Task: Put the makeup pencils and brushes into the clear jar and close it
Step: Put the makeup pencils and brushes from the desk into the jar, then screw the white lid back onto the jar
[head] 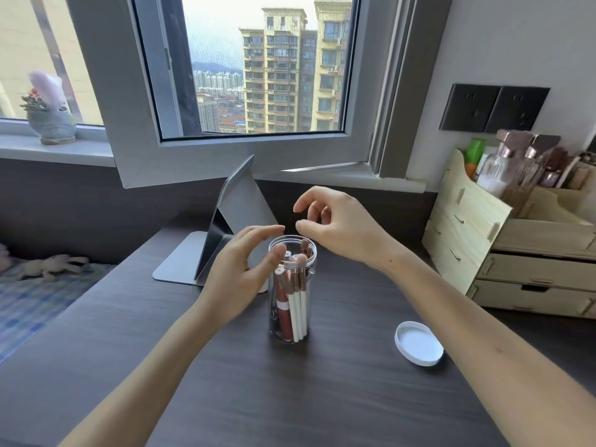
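A clear jar (pixel 290 317) stands upright in the middle of the dark desk, its mouth uncovered. Inside it stand several makeup pencils and brushes (pixel 295 301), with white and red shafts and bristle tips near the rim. My left hand (pixel 240 272) is at the jar's left side by the rim, fingers spread, holding nothing. My right hand (pixel 338 225) hovers just above and right of the mouth, fingers loosely curled and apart, nothing in them. The white lid (pixel 418 342) lies on the desk to the right of the jar, inner side up.
A grey folding stand mirror (pixel 222 227) stands behind the jar. A wooden drawer organiser (pixel 516 253) with bottles fills the right side. The open window sash (pixel 245 146) overhangs the back of the desk (pixel 290 398). A bed lies to the left.
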Available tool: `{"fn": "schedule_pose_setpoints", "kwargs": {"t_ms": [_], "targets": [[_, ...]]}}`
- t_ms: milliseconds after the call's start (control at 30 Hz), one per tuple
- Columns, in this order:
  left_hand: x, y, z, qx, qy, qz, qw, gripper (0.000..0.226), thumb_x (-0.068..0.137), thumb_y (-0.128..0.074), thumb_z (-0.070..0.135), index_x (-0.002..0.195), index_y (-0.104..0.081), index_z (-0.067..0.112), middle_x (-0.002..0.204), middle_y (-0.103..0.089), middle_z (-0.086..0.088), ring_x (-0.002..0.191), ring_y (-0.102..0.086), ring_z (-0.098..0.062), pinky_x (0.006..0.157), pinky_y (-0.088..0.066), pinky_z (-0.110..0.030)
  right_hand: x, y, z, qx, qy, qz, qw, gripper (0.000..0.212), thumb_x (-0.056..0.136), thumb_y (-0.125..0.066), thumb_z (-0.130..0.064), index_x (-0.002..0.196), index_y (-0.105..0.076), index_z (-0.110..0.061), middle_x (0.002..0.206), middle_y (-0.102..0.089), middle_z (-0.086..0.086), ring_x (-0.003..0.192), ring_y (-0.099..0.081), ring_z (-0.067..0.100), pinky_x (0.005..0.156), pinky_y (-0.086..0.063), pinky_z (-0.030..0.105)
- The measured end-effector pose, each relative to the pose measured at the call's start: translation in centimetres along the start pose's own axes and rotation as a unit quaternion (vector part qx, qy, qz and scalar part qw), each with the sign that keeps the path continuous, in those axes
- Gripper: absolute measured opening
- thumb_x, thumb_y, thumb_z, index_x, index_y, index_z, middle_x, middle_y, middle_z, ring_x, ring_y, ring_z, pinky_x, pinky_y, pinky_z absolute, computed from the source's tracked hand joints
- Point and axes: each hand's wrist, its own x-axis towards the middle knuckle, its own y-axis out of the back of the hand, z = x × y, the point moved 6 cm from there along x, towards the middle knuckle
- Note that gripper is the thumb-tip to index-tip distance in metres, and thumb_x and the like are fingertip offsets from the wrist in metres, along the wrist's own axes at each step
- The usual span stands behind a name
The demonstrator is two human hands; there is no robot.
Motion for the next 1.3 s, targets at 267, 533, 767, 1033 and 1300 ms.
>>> {"fn": "schedule_pose_setpoints", "kwargs": {"t_ms": [267,533,767,1033,1300], "targets": [[-0.2,-1.5,-0.9,-0.14,0.111,-0.102,0.979,0.072,0.063,-0.078,0.036,0.127,-0.044,0.046,0.123,-0.062,0.013,0.11,-0.065,-0.007,0.093,-0.051,-0.02,-2.6,2.6,5.1,-0.138,-0.106,-0.02,0.985,0.017,0.082,-0.06,-0.033,0.096,-0.068,-0.026,0.091,-0.067,-0.008,0.081,-0.059,0.011,0.077,-0.047,0.028],[-1.3,-3.1,-2.7,-0.196,0.152,-0.084,0.965,0.065,0.052,-0.085,0.015,0.11,-0.059,0.029,0.101,-0.075,0.007,0.097,-0.071,-0.017,0.081,-0.056,-0.022,-12.7,0.0,14.7,-0.266,-0.285,-0.302,0.87,0.066,0.07,-0.067,-0.053,0.129,-0.046,-0.033,0.126,-0.048,-0.003,0.118,-0.048,0.02,0.085,-0.042,0.028],[-1.6,-5.3,-1.7,-0.211,0.147,-0.071,0.964,0.064,0.047,-0.089,0.02,0.105,-0.06,0.021,0.105,-0.074,-0.004,0.096,-0.071,-0.022,0.089,-0.055,-0.04,-9.3,1.9,11.5,0.168,-0.223,-0.018,0.96,0.035,0.077,-0.073,-0.03,0.109,-0.062,-0.022,0.097,-0.059,0.0,0.088,-0.062,0.015,0.08,-0.054,0.028],[-1.4,-6.9,-0.7,-0.198,0.14,-0.106,0.964,0.063,0.051,-0.088,0.018,0.106,-0.056,0.014,0.107,-0.072,-0.01,0.098,-0.07,-0.027,0.091,-0.054,-0.044,-6.5,1.2,8.6,0.548,-0.142,0.107,0.817,0.055,0.05,-0.087,-0.035,0.087,-0.054,-0.011,0.099,-0.068,0.006,0.1,-0.066,0.019,0.097,-0.051,0.033],[-1.1,-7.0,-0.9,-0.196,0.147,-0.128,0.961,0.064,0.054,-0.088,0.016,0.111,-0.059,0.02,0.106,-0.074,-0.005,0.099,-0.071,-0.022,0.091,-0.056,-0.043,-7.1,0.0,7.1,0.402,-0.08,0.04,0.911,0.026,0.068,-0.073,-0.015,0.082,-0.052,-0.013,0.118,-0.064,0.006,0.105,-0.066,0.008,0.073,-0.056,0.021]]}}
